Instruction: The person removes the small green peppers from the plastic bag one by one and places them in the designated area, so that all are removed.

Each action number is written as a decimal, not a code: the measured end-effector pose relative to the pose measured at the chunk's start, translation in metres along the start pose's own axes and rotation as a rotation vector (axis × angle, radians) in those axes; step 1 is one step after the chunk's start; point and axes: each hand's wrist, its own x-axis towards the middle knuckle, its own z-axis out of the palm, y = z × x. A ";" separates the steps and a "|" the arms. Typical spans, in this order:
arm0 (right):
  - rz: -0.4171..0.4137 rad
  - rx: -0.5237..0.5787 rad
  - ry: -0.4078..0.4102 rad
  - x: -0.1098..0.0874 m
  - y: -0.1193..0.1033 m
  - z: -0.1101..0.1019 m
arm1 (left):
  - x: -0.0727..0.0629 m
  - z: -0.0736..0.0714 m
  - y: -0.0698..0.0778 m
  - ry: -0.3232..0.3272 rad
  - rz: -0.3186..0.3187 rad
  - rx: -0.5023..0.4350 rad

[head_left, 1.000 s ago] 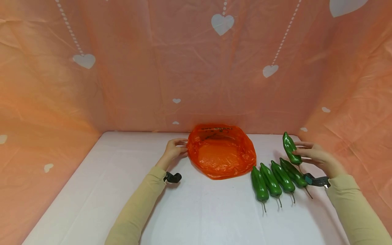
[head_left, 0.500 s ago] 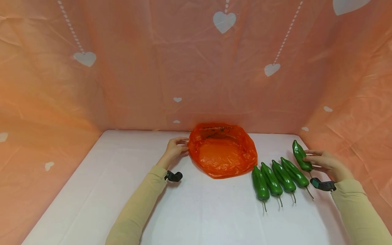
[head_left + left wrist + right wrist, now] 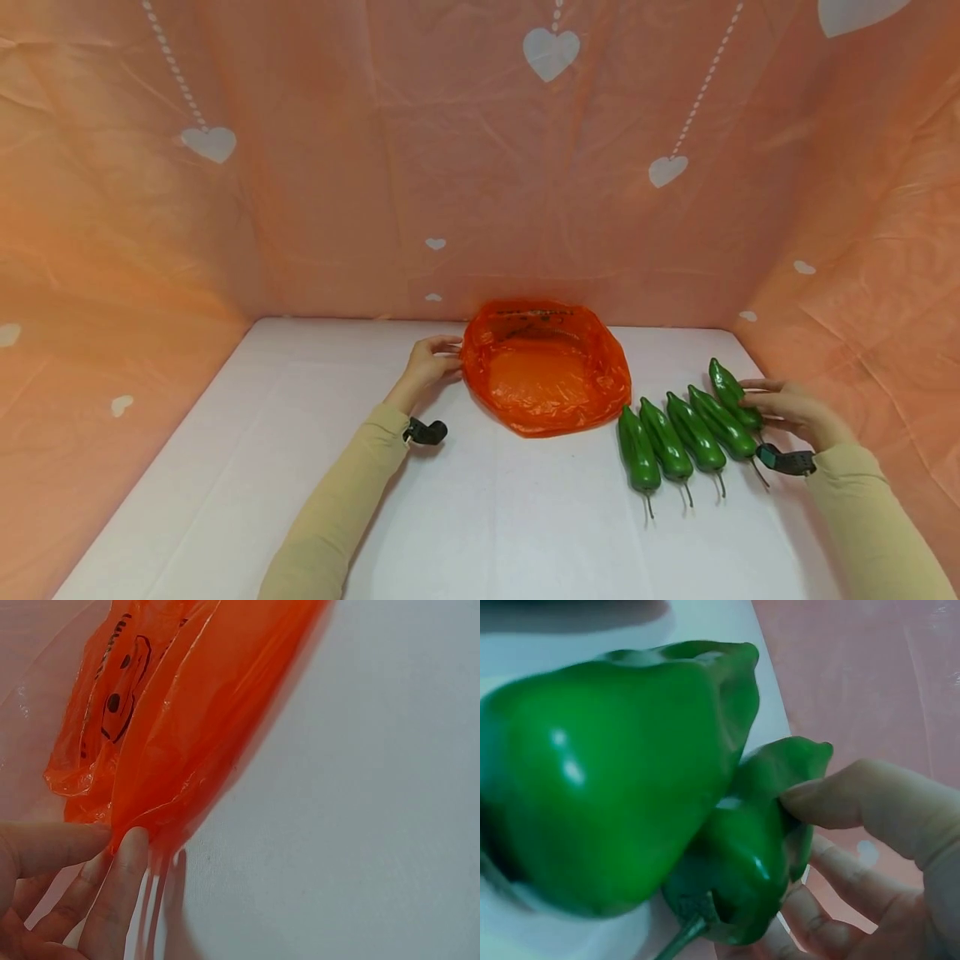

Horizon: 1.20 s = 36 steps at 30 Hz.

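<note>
An orange-red plastic bag [image 3: 543, 375] with dark print lies at the back of the table, its mouth spread wide. At its left edge my left hand [image 3: 429, 365] pinches the plastic between thumb and fingers, as the left wrist view shows. My right hand [image 3: 801, 408] holds a glossy green pepper [image 3: 723, 385] at the right end of a row, thumb on top and fingers along its far side. In the right wrist view this pepper [image 3: 731, 862] sits close beside a larger-looking neighbouring pepper [image 3: 622, 780]. Its stem points toward the front.
Several more green peppers [image 3: 636, 450] lie side by side right of the bag, stems toward the front. The white table [image 3: 525, 525] is walled in by a peach sheet [image 3: 480, 183] with white hearts at the back and sides.
My right hand has carried its pepper first right and down, then slightly left, setting it beside the end of the row. The left hand keeps its place at the bag.
</note>
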 end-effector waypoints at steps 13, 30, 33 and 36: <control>0.050 -0.060 -0.034 -0.004 0.003 -0.002 | 0.001 0.001 -0.001 0.010 -0.029 -0.028; 0.056 -0.020 -0.061 -0.013 0.005 -0.002 | 0.005 -0.001 -0.002 -0.003 -0.018 -0.017; 0.039 -0.023 -0.067 -0.013 0.005 -0.004 | 0.005 -0.002 -0.002 -0.007 -0.022 -0.029; 0.031 -0.012 -0.058 -0.015 0.004 -0.008 | 0.006 -0.002 -0.002 -0.007 -0.025 -0.035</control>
